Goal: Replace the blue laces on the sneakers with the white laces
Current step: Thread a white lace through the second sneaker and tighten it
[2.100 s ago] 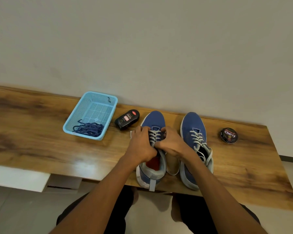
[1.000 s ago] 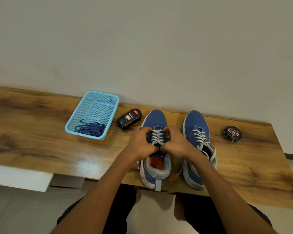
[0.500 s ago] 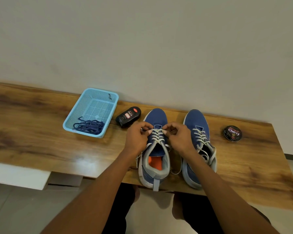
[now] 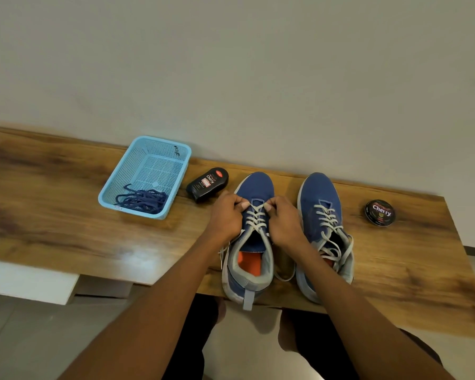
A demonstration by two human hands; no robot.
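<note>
Two blue sneakers stand side by side on the wooden table (image 4: pixel 52 223), toes toward the wall. The left sneaker (image 4: pixel 254 187) carries a white lace (image 4: pixel 255 219) crossed through its eyelets. My left hand (image 4: pixel 226 215) and my right hand (image 4: pixel 284 219) flank that sneaker's upper and pinch the white lace at the eyelets nearest the toe. The right sneaker (image 4: pixel 320 198) is laced in white, with loose ends trailing over its collar. The blue laces (image 4: pixel 141 201) lie heaped in the near end of a light blue basket (image 4: pixel 159 149).
A black shoe-polish bottle (image 4: pixel 207 183) lies between the basket and the left sneaker. A round black polish tin (image 4: pixel 380 213) sits right of the right sneaker. The sneakers' heels reach the table's near edge. A wall rises right behind the table.
Both hands have moved from the middle of the left sneaker's lacing toward the toe end, and they now pinch the lace at the front eyelets.
</note>
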